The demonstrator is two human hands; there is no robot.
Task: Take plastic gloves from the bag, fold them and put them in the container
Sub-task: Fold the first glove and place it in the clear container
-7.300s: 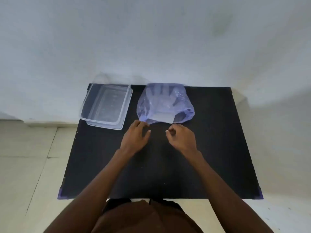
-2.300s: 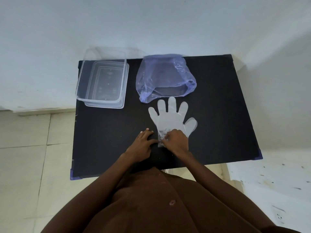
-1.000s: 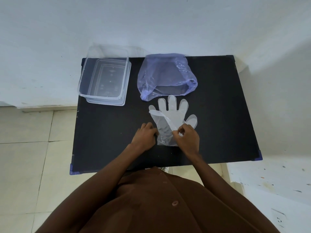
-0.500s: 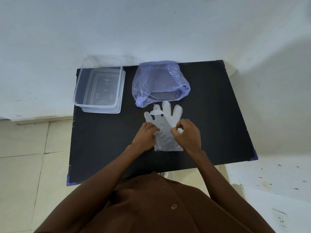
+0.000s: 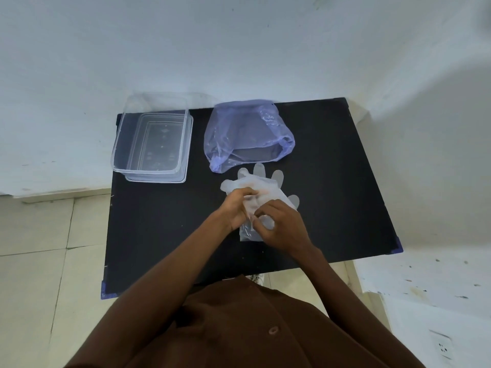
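A thin clear plastic glove (image 5: 261, 185) lies on the black table (image 5: 332, 181), fingers pointing away from me, part of it folded over. My left hand (image 5: 236, 208) pinches its left side and my right hand (image 5: 279, 224) pinches the cuff part; both are closed on the film. The purple plastic bag (image 5: 247, 134) lies open just beyond the glove. The clear rectangular container (image 5: 152, 144) sits at the table's far left corner, nothing visible in it.
The table stands against a white wall. Tiled floor lies to the left, a white spattered surface to the right with a wall socket (image 5: 441, 347). My brown shirt fills the bottom of the view.
The glove came out of the bag and was laid flat earlier. Since half a second ago both hands have drawn closer over the glove and one side is folded across.
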